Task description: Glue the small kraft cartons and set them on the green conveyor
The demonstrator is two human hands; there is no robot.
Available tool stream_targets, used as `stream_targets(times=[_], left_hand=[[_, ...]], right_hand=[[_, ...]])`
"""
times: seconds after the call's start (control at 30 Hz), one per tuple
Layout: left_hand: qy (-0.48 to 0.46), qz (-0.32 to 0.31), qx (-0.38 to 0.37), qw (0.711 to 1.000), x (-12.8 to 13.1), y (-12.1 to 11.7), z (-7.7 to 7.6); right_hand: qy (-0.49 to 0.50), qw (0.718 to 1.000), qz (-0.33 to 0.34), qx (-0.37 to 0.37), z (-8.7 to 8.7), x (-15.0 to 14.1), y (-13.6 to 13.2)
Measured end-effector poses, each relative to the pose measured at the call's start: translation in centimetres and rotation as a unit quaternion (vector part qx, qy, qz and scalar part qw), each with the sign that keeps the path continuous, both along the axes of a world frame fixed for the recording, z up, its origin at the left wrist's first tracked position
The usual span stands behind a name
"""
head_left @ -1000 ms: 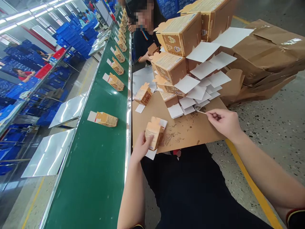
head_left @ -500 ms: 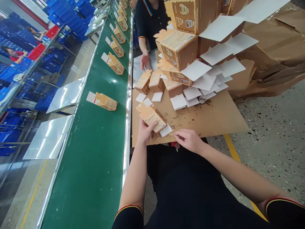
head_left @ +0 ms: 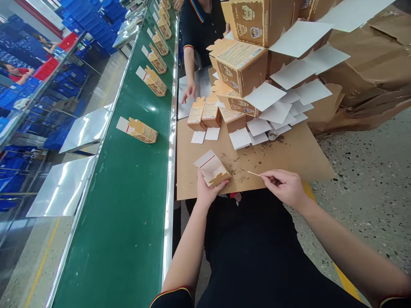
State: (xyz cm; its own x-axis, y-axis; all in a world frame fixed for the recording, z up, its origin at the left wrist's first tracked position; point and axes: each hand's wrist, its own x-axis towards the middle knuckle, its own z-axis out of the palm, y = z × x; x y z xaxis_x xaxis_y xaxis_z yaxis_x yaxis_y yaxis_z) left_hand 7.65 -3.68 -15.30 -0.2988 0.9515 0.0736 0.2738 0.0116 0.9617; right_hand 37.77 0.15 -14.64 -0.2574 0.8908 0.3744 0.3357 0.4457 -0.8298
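My left hand (head_left: 208,190) is closed around a small brown printed carton (head_left: 215,169). Its open end faces me, showing the white inside, and a white flap with a red strip stands up at the back. My right hand (head_left: 284,186) pinches a thin pale stick, which looks like a cotton swab (head_left: 253,173), over the cardboard-covered table, apart from the carton. Beyond my left hand, two more cartons (head_left: 212,112) lie side by side with their white flaps toward me.
A green conveyor belt (head_left: 128,192) on the left carries a row of cartons (head_left: 141,129). At the right, stacked cartons (head_left: 239,64) have white flaps sticking out. A small glass jar (head_left: 272,135) sits by them. A co-worker's hand (head_left: 189,92) is across the table.
The carton in my left hand has turned so its open end faces me. My right hand with the stick has moved right, away from it. The co-worker's hand and a nearby carton have shifted.
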Motion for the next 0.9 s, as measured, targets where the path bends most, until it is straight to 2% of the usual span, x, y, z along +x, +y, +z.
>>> stream_targets(times=[0.1, 0.2, 0.3, 0.37, 0.43, 0.53, 0.63, 0.7, 0.8, 0.87, 0.9], left_hand=[[-0.010, -0.003, 0.004, 1.000, 0.6, 0.0, -0.5], [-0.007, 0.008, 0.014, 1.000, 0.8, 0.4, -1.0], [0.013, 0.035, 0.001, 0.999, -0.5, 0.2, -0.9], [0.015, 0.103, -0.018, 0.994, -2.9, -0.5, -0.3], [0.010, 0.203, -0.016, 0.979, -6.7, -1.6, 0.8], [0.014, 0.331, 0.053, 0.942, -13.5, -3.6, 2.6], [0.031, 0.406, 0.095, 0.908, -18.8, -5.3, 3.6], [0.037, 0.428, 0.048, 0.902, -20.6, -5.8, 3.4], [0.030, 0.409, -0.040, 0.911, -21.1, -6.2, 2.5], [0.038, 0.395, -0.042, 0.917, -20.8, -6.7, 2.1], [0.059, 0.408, -0.025, 0.911, -20.7, -7.2, 2.1]], right_hand=[[0.003, 1.000, -0.021, -0.009, 0.0, 0.6, -0.4], [0.006, 1.000, -0.012, -0.008, 0.0, 0.0, -0.6], [0.010, 1.000, -0.006, -0.012, 0.1, -0.5, -0.5], [0.020, 1.000, -0.021, -0.014, 0.1, -0.1, -0.4], [0.031, 0.999, -0.040, -0.014, 0.1, 0.6, -0.3], [0.046, 0.997, -0.059, -0.015, 0.1, 1.5, -0.2], [0.062, 0.997, -0.055, -0.008, 0.3, 1.3, 0.2], [0.069, 0.997, -0.043, -0.004, 0.6, 0.6, 0.5], [0.067, 0.997, -0.028, -0.010, 0.8, -0.3, 0.9], [0.064, 0.997, -0.029, -0.015, 0.7, -0.2, 1.0], [0.062, 0.997, -0.033, -0.015, 0.5, 0.2, 1.0]])
